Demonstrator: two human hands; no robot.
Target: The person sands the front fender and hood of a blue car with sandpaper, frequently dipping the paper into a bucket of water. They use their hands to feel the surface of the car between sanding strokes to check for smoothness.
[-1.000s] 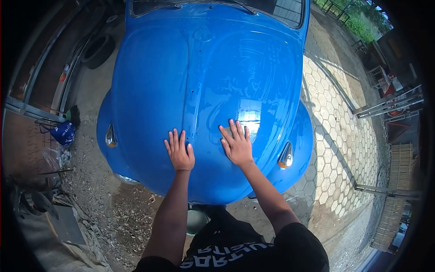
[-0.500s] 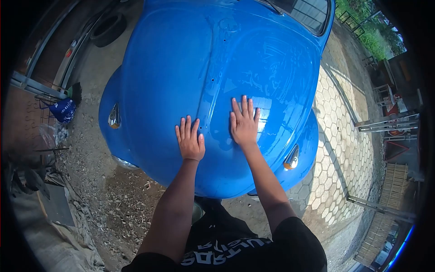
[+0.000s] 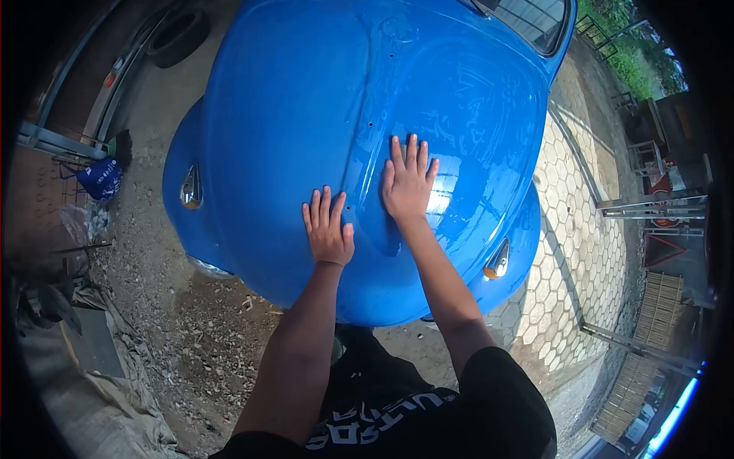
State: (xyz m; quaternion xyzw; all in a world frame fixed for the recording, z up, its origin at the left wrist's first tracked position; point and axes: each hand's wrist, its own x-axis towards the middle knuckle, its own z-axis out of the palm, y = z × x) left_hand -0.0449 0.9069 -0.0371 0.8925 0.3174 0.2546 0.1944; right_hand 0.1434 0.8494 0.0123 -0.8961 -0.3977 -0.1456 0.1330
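Note:
A blue car hood (image 3: pixel 283 130), rounded and partly wet, fills the middle of the head view. My left hand (image 3: pixel 329 229) lies flat on it, fingers stretched out, just left of a small hole near the center ridge. Farther up and to the right, my right hand (image 3: pixel 409 183) rests palm down with fingers spread, beside a bright reflection. Neither hand holds anything. Small dark holes run along the ridge. Chrome turn signals sit on the two fenders, one at left (image 3: pixel 191 187) and one at right (image 3: pixel 497 260).
A tire (image 3: pixel 179 40) lies on the ground at upper left. A blue bag (image 3: pixel 100 179) hangs by the left wall. Gravel (image 3: pixel 206 344) covers the ground at lower left, and sunlit hexagonal pavers (image 3: pixel 573 291) spread to the right. A windshield (image 3: pixel 527 21) shows at the top.
My right hand has slid forward over the hood. The left hand has shifted slightly forward and to the right. Both stay flat, and the view has moved a little.

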